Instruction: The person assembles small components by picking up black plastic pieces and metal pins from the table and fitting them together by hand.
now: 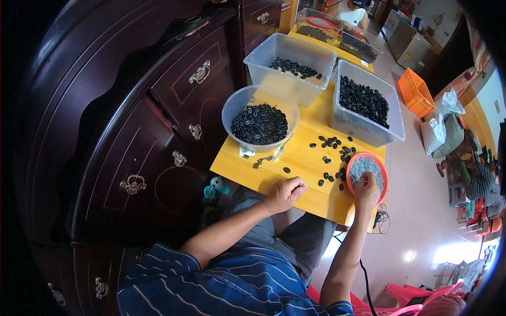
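My left hand [286,194] rests at the near edge of the yellow table [253,176], its fingers curled closed; whatever they hold, if anything, is hidden. My right hand [367,189] reaches down into a round orange-red bowl [385,179] of small silvery metal pieces [365,166]. Its fingertips are pinched together among the pieces, and what is between them cannot be seen. Loose black oval parts [345,150] with holes lie scattered left of the bowl. One more black part [286,170] sits just beyond my left hand.
A round clear tub [227,124] of black parts stands at the table's left. Beyond it are two clear rectangular bins [258,66] [363,138] of black parts. Dark wooden cabinets [158,137] line the left side. Another person [353,16] sits at the far end.
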{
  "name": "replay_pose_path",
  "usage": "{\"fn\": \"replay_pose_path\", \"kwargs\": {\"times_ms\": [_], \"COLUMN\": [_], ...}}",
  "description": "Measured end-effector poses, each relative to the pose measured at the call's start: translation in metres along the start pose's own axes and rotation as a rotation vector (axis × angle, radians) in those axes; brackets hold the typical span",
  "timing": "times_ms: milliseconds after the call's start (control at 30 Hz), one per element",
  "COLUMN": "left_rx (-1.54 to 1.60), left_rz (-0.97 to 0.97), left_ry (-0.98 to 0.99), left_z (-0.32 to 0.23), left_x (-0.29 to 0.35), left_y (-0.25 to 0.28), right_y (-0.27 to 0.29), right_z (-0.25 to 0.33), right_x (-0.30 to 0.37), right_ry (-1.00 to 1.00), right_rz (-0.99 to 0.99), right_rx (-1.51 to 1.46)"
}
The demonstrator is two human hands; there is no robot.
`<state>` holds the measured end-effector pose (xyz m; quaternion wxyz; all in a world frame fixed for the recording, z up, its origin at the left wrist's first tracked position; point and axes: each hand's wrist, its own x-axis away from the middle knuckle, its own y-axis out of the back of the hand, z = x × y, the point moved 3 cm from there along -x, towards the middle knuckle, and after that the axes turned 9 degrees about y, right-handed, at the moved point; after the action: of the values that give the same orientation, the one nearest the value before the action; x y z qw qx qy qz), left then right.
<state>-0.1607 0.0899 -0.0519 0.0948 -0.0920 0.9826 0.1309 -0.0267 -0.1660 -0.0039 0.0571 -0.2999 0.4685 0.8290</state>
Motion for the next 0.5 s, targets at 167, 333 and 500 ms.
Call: {"fn": "replay_pose_path", "kwargs": {"times_ms": [167,333,500], "left_rx": [-0.022,0.006,-0.011], "left_rz": [-0.007,0.001,-0.024], "left_ry": [-0.020,0.000,0.040], "left_z": [0.003,-0.005,-0.002], "left_x": [0.001,-0.001,-0.003], "left_y": [0.005,0.006,0.007], "right_y": [0.002,-0.023,-0.051], "right_z": [0.034,0.091,0.121], "right_x": [0.017,0.062,0.093], "right_ry": [0.083,0.061,-0.198], "right_rz": [-0.077,0.105,0.286], "right_rx": [-0.182,-0.607,-0.919]}}
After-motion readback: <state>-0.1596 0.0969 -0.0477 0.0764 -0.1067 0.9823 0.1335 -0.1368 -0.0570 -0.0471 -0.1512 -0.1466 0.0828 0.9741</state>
